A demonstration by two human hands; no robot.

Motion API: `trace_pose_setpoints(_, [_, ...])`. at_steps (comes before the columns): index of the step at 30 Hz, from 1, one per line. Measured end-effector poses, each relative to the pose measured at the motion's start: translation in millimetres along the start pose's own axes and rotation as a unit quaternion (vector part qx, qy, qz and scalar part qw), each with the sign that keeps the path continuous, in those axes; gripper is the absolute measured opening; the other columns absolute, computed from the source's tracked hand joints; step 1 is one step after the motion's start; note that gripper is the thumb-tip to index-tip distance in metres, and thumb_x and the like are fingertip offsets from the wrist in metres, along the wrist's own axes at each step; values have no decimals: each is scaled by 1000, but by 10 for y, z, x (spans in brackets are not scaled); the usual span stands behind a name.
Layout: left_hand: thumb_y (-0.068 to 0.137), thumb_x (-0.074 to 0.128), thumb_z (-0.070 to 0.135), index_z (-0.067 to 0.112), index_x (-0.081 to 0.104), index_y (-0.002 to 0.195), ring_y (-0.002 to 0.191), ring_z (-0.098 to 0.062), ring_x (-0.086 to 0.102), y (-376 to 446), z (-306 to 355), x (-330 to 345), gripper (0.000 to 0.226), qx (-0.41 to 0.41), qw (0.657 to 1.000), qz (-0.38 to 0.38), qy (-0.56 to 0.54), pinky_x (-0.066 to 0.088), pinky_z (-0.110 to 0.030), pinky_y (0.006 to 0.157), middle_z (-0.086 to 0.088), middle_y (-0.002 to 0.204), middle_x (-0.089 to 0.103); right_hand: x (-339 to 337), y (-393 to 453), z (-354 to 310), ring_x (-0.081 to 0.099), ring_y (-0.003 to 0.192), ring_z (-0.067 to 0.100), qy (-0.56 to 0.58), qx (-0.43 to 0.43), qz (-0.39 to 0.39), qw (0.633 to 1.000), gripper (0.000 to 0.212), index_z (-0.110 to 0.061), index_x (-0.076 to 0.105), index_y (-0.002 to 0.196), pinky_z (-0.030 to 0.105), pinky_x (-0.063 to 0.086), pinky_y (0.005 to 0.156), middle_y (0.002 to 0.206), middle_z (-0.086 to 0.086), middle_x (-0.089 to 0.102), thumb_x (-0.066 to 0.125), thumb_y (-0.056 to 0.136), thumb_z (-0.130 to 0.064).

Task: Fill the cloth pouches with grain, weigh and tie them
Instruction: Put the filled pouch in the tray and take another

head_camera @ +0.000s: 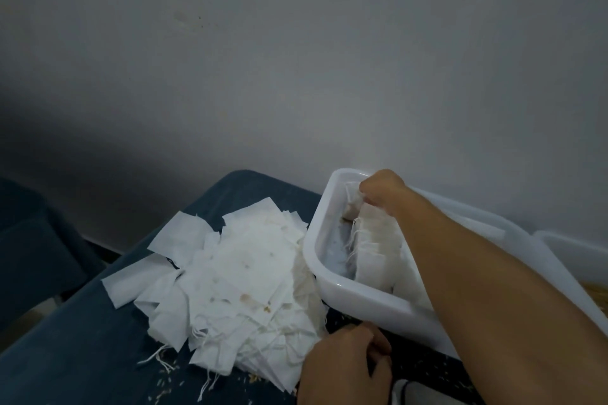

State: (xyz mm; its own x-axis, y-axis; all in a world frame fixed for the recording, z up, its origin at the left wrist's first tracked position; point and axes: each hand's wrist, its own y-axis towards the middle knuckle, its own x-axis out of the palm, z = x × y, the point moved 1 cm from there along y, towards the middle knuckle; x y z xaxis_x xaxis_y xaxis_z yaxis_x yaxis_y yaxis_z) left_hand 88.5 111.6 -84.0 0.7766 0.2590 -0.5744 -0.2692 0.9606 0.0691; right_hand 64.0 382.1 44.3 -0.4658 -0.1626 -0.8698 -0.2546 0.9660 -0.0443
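- The right hand [383, 189] reaches into the far end of the white tub [348, 297], fingers curled around the top of a filled pouch [353, 204].
- That pouch hangs under the knuckles, just above the row of pouches [371, 253] inside the tub.
- The left hand [342, 368] lies on the dark cloth [82, 348] by the pile of empty pouches [237, 276], fingers curled; whether they grip anything, I cannot tell.
- Loose grain [171, 368] dots the cloth.
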Motion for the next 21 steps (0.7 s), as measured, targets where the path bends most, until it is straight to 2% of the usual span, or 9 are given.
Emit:
trace_pose_setpoints(2, [85, 60, 47, 45, 66, 103, 82, 17, 55, -63, 66, 53, 19, -1, 999, 50, -1, 35, 6, 72, 27, 98, 69, -41, -60, -9, 66, 114, 35, -53, -28, 5, 998, 31, -3, 67, 122, 33, 51, 90, 124, 18, 69, 59, 95, -15])
trace_pose_setpoints(5, [85, 61, 47, 45, 66, 101, 86, 17, 56, -101, 83, 36, 17, 3, 999, 52, -14, 37, 2, 70, 26, 95, 68, -181, -248, -44, 58, 128, 34, -67, -102, 70, 990, 44, -12, 57, 141, 34, 46, 103, 141, 16, 58, 61, 98, -18])
trace_pose_setpoints(9, [92, 62, 42, 38, 70, 105, 91, 5, 61, -140, 101, 15, 16, 18, 998, 53, -4, 43, -6, 76, 21, 100, 70, -366, -922, -281, 65, 109, 23, -19, -264, 138, 954, 35, -20, 60, 136, 33, 51, 97, 131, 5, 64, 62, 102, -22])
trace_pose_setpoints(11, [94, 63, 39, 34, 70, 107, 93, 1, 62, -148, 125, -7, 16, 29, 998, 50, 16, 46, -12, 78, 17, 103, 72, -366, -1422, -363, 67, 88, 10, 33, -333, 110, 936, 25, -25, 64, 126, 23, 54, 82, 110, -7, 69, 65, 101, -25])
trace_pose_setpoints(13, [96, 62, 39, 32, 70, 105, 91, -1, 62, -130, 113, -11, 14, 17, 998, 52, 29, 46, -15, 79, 16, 101, 72, -276, -1921, -362, 65, 75, -1, 36, -383, 28, 922, 18, -31, 67, 117, 14, 51, 70, 95, -18, 69, 68, 100, -30])
trace_pose_setpoints(16, [101, 57, 36, 31, 64, 90, 88, -8, 63, -123, 95, -12, 14, 18, 996, 32, 80, 48, -22, 80, 16, 86, 66, 44, -2389, -276, 65, 94, 4, -77, -401, -98, 908, 28, -33, 64, 128, 28, 55, 87, 115, -14, 72, 67, 101, -36])
trace_pose_setpoints(18, [109, 45, 31, 18, 64, 127, 122, -26, 60, -145, 80, 13, 29, 55, 975, -30, 213, 46, -34, 104, -4, 127, 68, 270, -2493, -241, 62, 117, 19, -149, -392, -100, 902, 37, -29, 57, 142, 37, 50, 99, 133, -3, 67, 60, 105, -35])
trace_pose_setpoints(19, [112, 42, 28, 12, 49, 148, 140, -32, 47, -135, 24, 43, 40, 59, 966, -59, 243, 37, -39, 117, -11, 152, 53, 363, -2509, -233, 60, 122, 23, -159, -389, -89, 903, 39, -27, 54, 145, 38, 48, 101, 137, 0, 64, 57, 106, -34])
trace_pose_setpoints(21, [112, 44, 23, 5, 22, 162, 155, -34, 25, -184, 43, 7, 57, 43, 962, -85, 258, 19, -43, 128, -17, 170, 22, 509, -2499, -224, 60, 122, 27, -169, -389, -65, 903, 40, -26, 53, 145, 41, 50, 97, 138, 3, 61, 55, 106, -34])
